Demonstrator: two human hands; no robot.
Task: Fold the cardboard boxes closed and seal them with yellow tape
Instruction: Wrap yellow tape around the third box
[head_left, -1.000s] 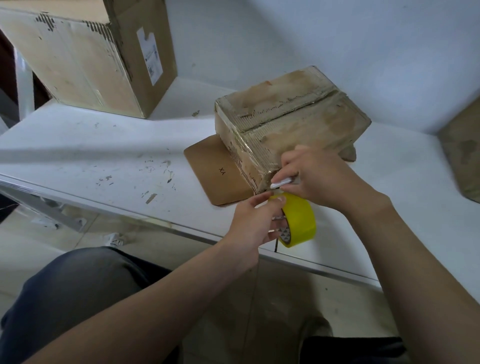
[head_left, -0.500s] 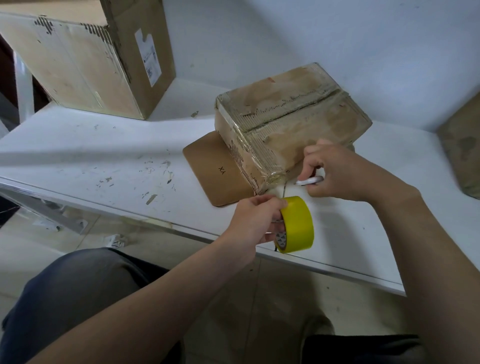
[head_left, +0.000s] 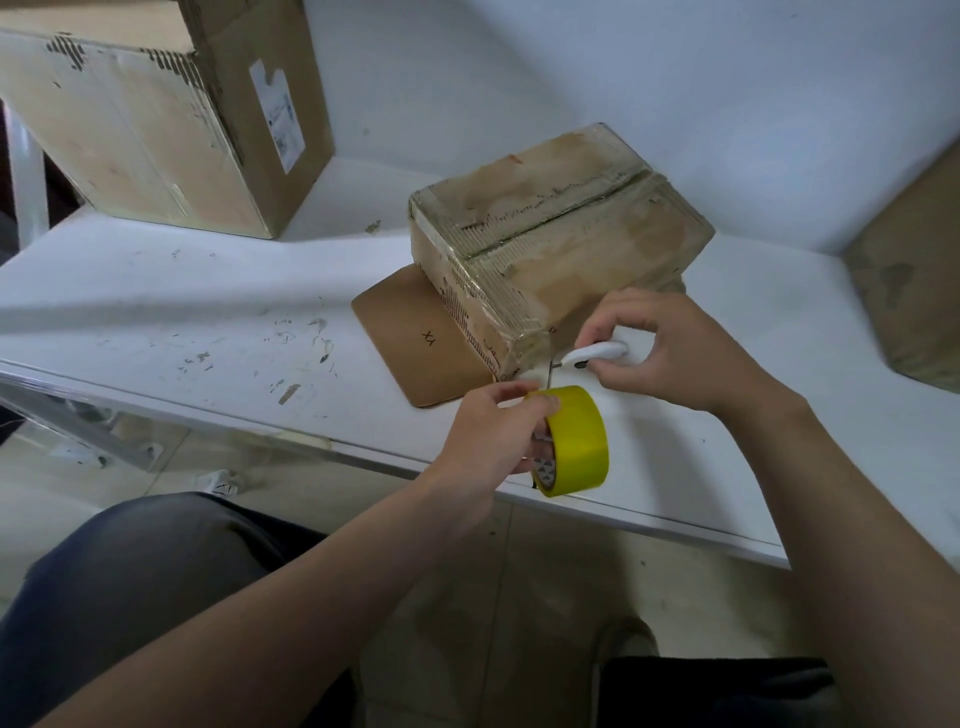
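White table (head_left: 156, 291) holds large box (head_left: 156, 130), small box (head_left: 561, 228), cardboard sheet (head_left: 415, 353).

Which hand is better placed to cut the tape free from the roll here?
Right. The right hand grips the white cutter, its tip pointing at the gap between the box and the yellow roll; the left hand is occupied holding that roll.

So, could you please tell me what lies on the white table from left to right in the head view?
Large cardboard box → flat cardboard sheet → small worn box → cardboard piece at the right edge.
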